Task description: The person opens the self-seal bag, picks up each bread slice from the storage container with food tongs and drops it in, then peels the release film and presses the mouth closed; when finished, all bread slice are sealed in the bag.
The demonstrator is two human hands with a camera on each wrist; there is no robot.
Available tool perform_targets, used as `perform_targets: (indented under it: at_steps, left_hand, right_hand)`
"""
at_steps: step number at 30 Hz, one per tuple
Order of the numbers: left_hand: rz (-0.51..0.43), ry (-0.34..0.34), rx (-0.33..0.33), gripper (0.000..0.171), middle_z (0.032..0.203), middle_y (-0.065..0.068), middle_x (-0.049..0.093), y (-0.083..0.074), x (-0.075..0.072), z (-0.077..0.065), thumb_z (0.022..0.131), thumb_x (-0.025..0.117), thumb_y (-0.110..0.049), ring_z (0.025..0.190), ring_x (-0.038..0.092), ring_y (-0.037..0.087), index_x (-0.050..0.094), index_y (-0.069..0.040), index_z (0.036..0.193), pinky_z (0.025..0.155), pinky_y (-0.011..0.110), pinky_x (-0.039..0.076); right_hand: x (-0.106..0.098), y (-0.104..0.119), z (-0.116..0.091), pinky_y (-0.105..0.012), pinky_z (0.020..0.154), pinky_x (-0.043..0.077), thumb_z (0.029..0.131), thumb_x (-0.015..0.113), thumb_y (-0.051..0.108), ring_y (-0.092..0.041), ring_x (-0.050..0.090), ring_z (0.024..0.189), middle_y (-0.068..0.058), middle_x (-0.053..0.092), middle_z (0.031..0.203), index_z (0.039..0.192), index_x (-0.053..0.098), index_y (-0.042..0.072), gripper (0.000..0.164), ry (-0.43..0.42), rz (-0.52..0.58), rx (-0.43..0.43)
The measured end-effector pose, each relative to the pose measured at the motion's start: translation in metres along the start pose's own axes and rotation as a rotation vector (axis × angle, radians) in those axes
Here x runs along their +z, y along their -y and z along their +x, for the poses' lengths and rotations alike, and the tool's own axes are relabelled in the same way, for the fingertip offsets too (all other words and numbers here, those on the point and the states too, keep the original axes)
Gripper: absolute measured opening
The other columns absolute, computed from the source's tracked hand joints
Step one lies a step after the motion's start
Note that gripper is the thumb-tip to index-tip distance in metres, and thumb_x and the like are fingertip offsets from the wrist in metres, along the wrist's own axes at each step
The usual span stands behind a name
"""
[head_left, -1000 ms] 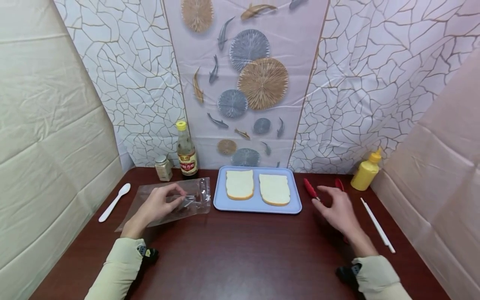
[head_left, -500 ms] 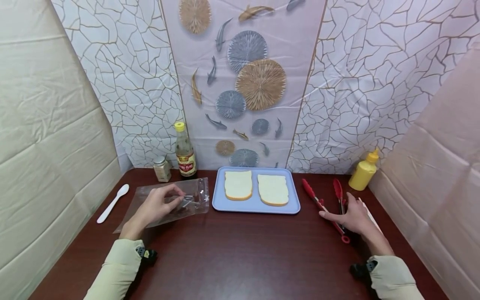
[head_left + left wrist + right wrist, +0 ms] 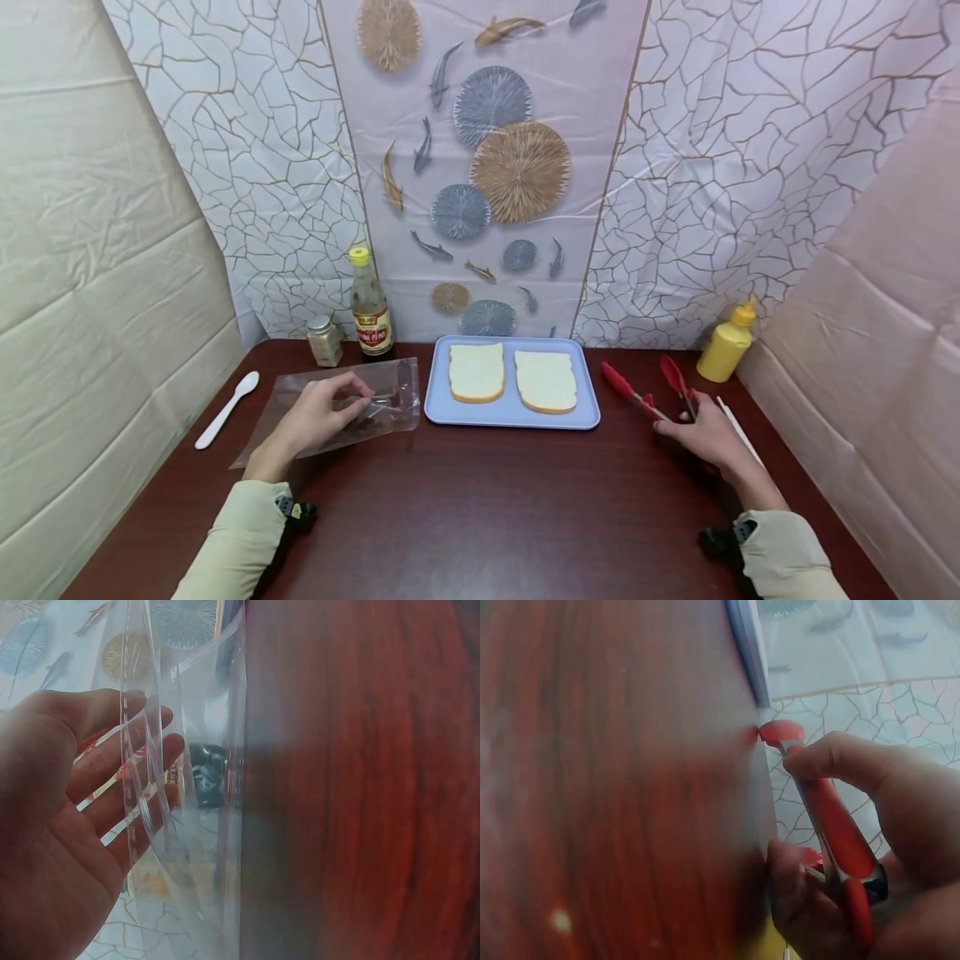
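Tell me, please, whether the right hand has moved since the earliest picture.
Yes: in the head view, the right hand has moved right, farther from the blue tray.

Tongs (image 3: 647,403), red and metallic, lie toward the right side of the table (image 3: 480,517), their arms spread in a V with the red ends pointing away from the person; the right hand (image 3: 708,429) grips them, thumb against one arm. A clear plastic bag (image 3: 393,385), creased and rumpled, lies left of the tray (image 3: 442,407), beneath the left hand (image 3: 318,414), whose fingertips touch the film; whether they pinch it is unclear.
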State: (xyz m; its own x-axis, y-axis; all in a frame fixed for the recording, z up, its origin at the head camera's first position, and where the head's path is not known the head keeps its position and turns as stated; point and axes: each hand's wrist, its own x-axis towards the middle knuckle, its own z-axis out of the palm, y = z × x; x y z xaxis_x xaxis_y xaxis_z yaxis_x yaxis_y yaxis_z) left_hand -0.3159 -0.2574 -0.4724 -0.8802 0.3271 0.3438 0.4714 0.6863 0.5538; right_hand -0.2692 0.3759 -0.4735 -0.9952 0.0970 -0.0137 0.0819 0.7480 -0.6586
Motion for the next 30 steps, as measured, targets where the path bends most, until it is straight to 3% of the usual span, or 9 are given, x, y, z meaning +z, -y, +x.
perform_targets:
  at_steps: [1,4,8,14,18,22,30]
  left_hand:
    - [0.001,0.001,0.001,0.01,0.105,-0.005,0.08,0.0,0.0,0.0,0.1,0.08,-0.013,0.107,0.077,0.021,0.077,-0.019,0.106,0.096,0.053,0.062]
    - [0.007,-0.003,0.002,0.011,0.104,-0.006,0.08,0.001,0.001,-0.001,0.099,0.08,-0.013,0.105,0.077,0.019,0.076,-0.022,0.105,0.095,0.052,0.063]
    - [0.016,-0.002,-0.008,0.011,0.104,-0.007,0.08,0.002,0.001,-0.001,0.099,0.081,-0.015,0.105,0.077,0.019,0.076,-0.024,0.105,0.094,0.052,0.062]
    - [0.012,0.014,-0.021,0.01,0.105,-0.006,0.08,0.001,0.001,-0.001,0.1,0.08,-0.017,0.107,0.077,0.02,0.076,-0.024,0.106,0.095,0.052,0.063]
    - [-0.007,0.024,-0.027,0.009,0.106,-0.004,0.081,0.0,0.002,-0.001,0.1,0.08,-0.016,0.109,0.078,0.023,0.076,-0.021,0.107,0.096,0.053,0.063]
    - [-0.018,0.032,-0.022,0.009,0.107,-0.003,0.081,0.0,0.003,0.0,0.101,0.079,-0.016,0.111,0.078,0.024,0.077,-0.018,0.109,0.097,0.053,0.063]
    - [-0.009,0.029,0.006,0.011,0.104,-0.006,0.08,0.0,0.004,-0.001,0.1,0.079,-0.013,0.11,0.079,0.021,0.076,-0.022,0.105,0.097,0.049,0.063]
  right_hand:
    - [0.001,0.0,-0.001,-0.032,0.061,0.048,0.096,0.081,0.035,-0.022,0.058,0.077,-0.014,0.057,0.1,0.127,0.044,-0.009,0.065,-0.001,0.017,0.003]
    - [0.002,0.0,-0.002,-0.033,0.054,0.049,0.095,0.081,0.042,-0.019,0.058,0.067,-0.014,0.056,0.1,0.133,0.041,-0.008,0.074,-0.007,0.019,0.021]
    - [0.004,0.002,-0.001,-0.033,0.059,0.045,0.093,0.081,0.056,-0.023,0.054,0.076,-0.011,0.054,0.093,0.127,0.045,-0.005,0.079,-0.046,-0.03,0.025]
    - [0.012,0.01,-0.001,-0.033,0.063,0.04,0.094,0.078,0.061,-0.026,0.052,0.081,-0.009,0.052,0.086,0.107,0.05,0.0,0.068,-0.158,-0.068,-0.008]
    - [0.022,0.022,-0.004,-0.033,0.067,0.042,0.092,0.08,0.061,-0.028,0.055,0.086,-0.014,0.058,0.094,0.121,0.053,-0.003,0.076,-0.206,-0.061,-0.04]
    - [0.033,0.04,-0.009,-0.034,0.074,0.045,0.09,0.083,0.06,-0.029,0.059,0.092,-0.017,0.063,0.105,0.144,0.047,-0.006,0.093,-0.174,-0.051,-0.091]
    - [0.055,0.073,-0.022,-0.034,0.077,0.048,0.088,0.087,0.057,-0.027,0.06,0.096,-0.014,0.064,0.106,0.151,0.044,-0.006,0.099,-0.071,-0.04,-0.137]
